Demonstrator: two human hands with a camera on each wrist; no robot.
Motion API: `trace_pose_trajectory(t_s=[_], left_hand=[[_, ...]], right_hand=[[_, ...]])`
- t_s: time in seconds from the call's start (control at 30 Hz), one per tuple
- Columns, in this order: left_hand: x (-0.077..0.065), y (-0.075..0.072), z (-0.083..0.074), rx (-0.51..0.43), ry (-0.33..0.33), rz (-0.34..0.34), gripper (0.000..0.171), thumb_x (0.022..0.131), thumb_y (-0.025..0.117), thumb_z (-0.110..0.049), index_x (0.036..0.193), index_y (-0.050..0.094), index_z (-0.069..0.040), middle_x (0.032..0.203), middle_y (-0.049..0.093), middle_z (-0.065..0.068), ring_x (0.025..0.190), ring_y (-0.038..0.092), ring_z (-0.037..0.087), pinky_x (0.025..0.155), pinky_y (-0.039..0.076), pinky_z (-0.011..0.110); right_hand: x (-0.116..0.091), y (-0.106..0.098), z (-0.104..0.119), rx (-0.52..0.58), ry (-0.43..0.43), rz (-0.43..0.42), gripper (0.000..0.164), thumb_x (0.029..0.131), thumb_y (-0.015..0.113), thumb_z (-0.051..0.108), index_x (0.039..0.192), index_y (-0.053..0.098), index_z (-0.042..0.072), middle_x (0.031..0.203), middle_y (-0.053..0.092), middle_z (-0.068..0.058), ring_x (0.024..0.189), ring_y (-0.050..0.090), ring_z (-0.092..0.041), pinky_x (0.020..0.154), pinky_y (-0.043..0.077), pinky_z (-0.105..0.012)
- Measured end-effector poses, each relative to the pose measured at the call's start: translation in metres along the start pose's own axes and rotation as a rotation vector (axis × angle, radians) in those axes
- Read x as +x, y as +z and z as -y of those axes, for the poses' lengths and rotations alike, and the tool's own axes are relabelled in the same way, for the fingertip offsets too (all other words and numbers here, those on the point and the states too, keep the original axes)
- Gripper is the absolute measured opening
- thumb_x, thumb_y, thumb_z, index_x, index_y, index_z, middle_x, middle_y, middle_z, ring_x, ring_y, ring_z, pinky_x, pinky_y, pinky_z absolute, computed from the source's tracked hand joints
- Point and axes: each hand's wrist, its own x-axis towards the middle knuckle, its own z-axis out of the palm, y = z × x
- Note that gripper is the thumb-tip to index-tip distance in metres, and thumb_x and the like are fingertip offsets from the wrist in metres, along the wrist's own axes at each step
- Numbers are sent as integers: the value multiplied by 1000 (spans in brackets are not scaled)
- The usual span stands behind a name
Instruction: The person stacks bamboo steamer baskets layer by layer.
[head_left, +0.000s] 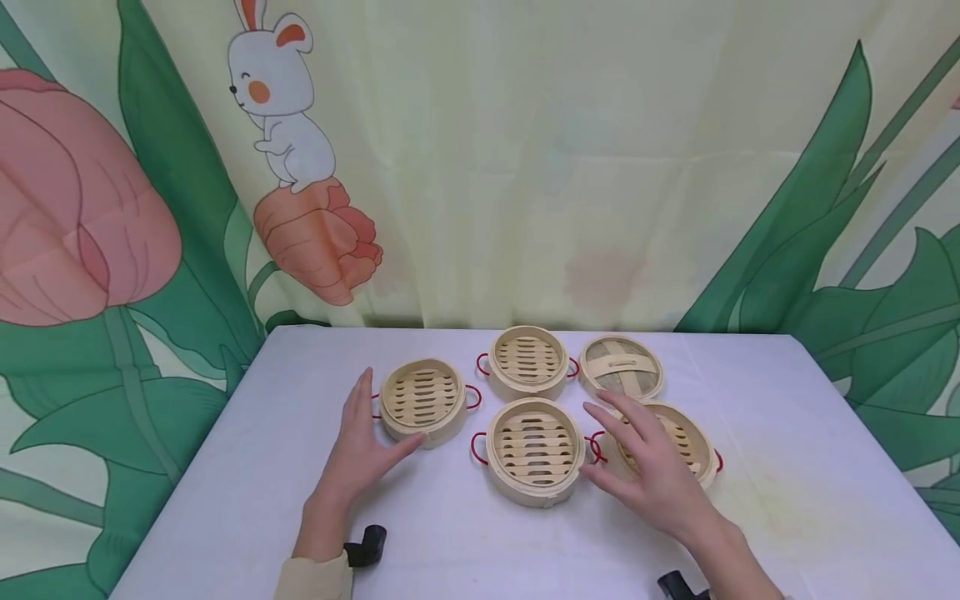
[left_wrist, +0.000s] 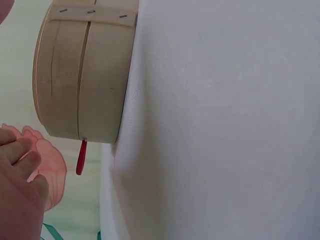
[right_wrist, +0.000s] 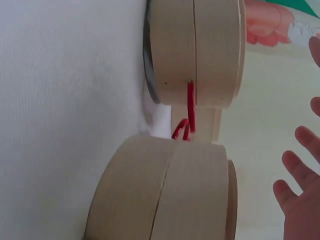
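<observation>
My left hand (head_left: 356,457) is beside a small bamboo steamer basket (head_left: 424,397) at the left of the table, thumb and fingers spread around its near left side. In the left wrist view the stapled wall of that steamer (left_wrist: 102,75) stands apart from the fingers (left_wrist: 22,155). My right hand (head_left: 654,472) hovers with spread fingers over the front right steamer (head_left: 690,433), partly hiding it. Its thumb tip overlaps the edge of the front middle steamer (head_left: 536,446). In the right wrist view the fingers (right_wrist: 299,170) hold nothing. The baskets have slatted bottoms and red loop handles.
Behind these stand another slatted steamer (head_left: 528,360) and, to its right, a woven bamboo lid (head_left: 637,385) with a strap across it. All sit on a white-covered table (head_left: 450,542). A printed curtain (head_left: 525,167) hangs behind the far edge.
</observation>
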Motion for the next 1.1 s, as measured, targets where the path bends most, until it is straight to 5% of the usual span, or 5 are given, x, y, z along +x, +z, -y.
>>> trace_pose_trajectory(t_s=[0.4,0.83,1.1], left_hand=[[6,7,0,-124,-75,47,116,70,71,-61,150,0,-14,153,7,12,138,8,29,104,22,55],[15,12,3,-208,-76,25,109,70,77,-51,149,13,-13,151,18,11,137,17,29,104,22,54],[18,10,8,-230,-100,36,112,65,81,-50,149,14,-19,150,19,9,130,30,28,96,36,51]], right_hand=[[2,19,4,44,-137,34,73,70,81,36,134,51,18,138,42,-7,123,39,-24,102,23,-20],[0,31,6,50,-128,117,74,67,82,41,133,51,26,137,44,-4,123,41,-21,102,22,-18],[0,34,6,30,-122,158,69,70,80,43,131,54,23,134,46,-4,123,41,-21,103,22,-19]])
